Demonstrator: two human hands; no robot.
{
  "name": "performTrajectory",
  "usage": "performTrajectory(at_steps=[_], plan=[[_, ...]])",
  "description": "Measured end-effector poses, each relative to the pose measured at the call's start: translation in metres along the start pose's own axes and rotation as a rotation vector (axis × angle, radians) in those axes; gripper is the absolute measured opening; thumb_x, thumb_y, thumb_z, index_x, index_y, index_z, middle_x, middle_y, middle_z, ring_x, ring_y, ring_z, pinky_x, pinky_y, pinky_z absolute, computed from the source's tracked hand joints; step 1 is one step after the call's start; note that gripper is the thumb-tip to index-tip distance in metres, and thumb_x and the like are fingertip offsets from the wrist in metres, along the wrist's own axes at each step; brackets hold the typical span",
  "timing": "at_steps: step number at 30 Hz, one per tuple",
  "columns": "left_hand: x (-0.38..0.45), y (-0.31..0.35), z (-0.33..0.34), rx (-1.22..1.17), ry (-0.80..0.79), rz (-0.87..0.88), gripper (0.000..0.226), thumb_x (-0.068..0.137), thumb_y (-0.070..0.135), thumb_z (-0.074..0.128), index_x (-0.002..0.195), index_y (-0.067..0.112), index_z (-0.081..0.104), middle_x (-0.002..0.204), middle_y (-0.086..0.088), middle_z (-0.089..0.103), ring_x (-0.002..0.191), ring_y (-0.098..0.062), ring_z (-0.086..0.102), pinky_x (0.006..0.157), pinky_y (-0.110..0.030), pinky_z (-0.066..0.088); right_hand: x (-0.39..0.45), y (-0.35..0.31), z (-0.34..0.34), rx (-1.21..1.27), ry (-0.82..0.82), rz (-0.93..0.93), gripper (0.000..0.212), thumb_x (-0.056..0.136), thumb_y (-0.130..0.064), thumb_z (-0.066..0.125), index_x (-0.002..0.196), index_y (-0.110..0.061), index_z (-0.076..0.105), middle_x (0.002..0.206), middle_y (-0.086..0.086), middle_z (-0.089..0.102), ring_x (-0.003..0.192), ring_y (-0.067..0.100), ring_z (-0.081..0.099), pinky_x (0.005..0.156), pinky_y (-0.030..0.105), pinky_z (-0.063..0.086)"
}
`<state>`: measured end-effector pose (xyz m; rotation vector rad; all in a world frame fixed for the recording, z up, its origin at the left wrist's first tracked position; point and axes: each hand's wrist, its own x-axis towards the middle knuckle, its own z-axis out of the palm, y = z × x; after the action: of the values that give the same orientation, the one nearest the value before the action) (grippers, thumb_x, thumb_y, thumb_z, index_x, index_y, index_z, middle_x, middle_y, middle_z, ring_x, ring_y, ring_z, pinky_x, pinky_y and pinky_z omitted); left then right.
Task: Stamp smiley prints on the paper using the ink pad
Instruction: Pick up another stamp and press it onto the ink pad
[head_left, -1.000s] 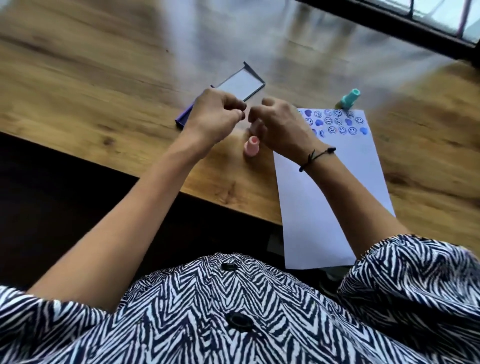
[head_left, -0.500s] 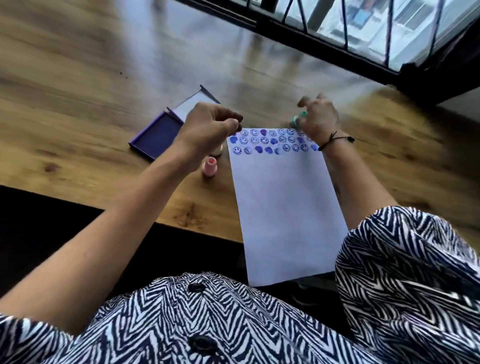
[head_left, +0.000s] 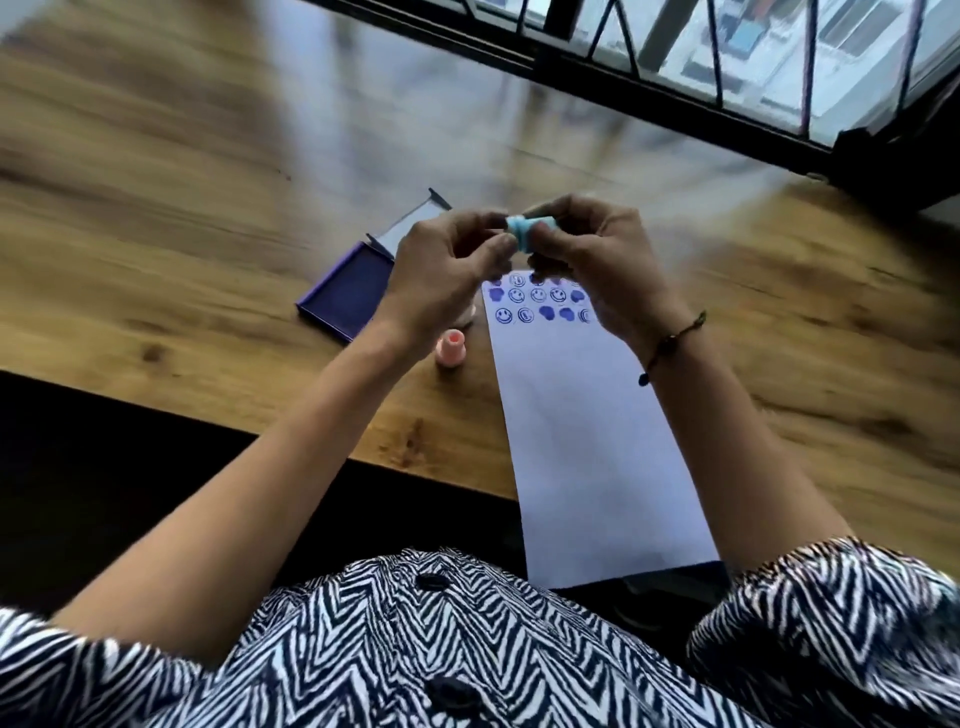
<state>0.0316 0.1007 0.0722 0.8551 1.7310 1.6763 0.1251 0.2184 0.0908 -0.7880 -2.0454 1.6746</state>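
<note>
Both hands are raised over the top of the white paper (head_left: 597, 441), pinching a small teal stamp (head_left: 525, 235) between them. My left hand (head_left: 441, 275) grips its left end and my right hand (head_left: 597, 260) its right end. Rows of blue smiley and blob prints (head_left: 535, 304) run across the paper's top, partly hidden by my hands. The open purple ink pad (head_left: 345, 296) lies left of the paper, its lid (head_left: 415, 221) tipped back behind it.
A pink stamp (head_left: 451, 349) stands upright on the wooden table (head_left: 182, 208) between the ink pad and the paper. The table's near edge runs under my forearms. A black window frame with bars (head_left: 675, 78) lines the far side.
My right hand has picked the teal stamp up from beyond the paper's top edge and brought it back to the middle. My left hand has risen to meet it.
</note>
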Motion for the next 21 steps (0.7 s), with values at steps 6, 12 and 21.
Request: performTrajectory(at_steps=[6, 12, 21], plan=[[-0.02, -0.012, -0.042, -0.029, 0.172, 0.03, 0.009, 0.083, 0.012, 0.059, 0.085, 0.019, 0.065, 0.071, 0.003, 0.068, 0.063, -0.01, 0.063, 0.065, -0.022, 0.054, -0.003, -0.008, 0.056, 0.047, -0.057, -0.032, 0.011, 0.082, 0.007, 0.057, 0.081, -0.002, 0.061, 0.066, 0.011, 0.058, 0.046, 0.009, 0.057, 0.047, 0.021, 0.052], [-0.036, -0.034, -0.081, -0.258, 0.455, -0.133, 0.02, 0.085, 0.007, 0.056, 0.066, 0.013, 0.06, 0.042, 0.008, 0.062, 0.045, -0.007, 0.056, 0.049, -0.016, 0.047, 0.01, -0.014, 0.106, -0.503, -0.084, -0.31, 0.019, 0.072, 0.005, 0.057, 0.084, -0.005, 0.067, 0.078, 0.008, 0.063, 0.067, 0.02, 0.055, 0.065, 0.031, 0.046], [-0.058, -0.06, -0.097, -0.35, 0.641, -0.202, 0.017, 0.086, 0.003, 0.053, 0.073, 0.012, 0.06, 0.048, 0.009, 0.063, 0.047, -0.002, 0.057, 0.052, -0.013, 0.051, 0.006, 0.024, 0.156, -1.087, -0.232, -0.533, 0.02, 0.08, -0.005, 0.05, 0.099, -0.001, 0.056, 0.106, 0.02, 0.058, 0.094, 0.033, 0.054, 0.065, 0.034, 0.032]])
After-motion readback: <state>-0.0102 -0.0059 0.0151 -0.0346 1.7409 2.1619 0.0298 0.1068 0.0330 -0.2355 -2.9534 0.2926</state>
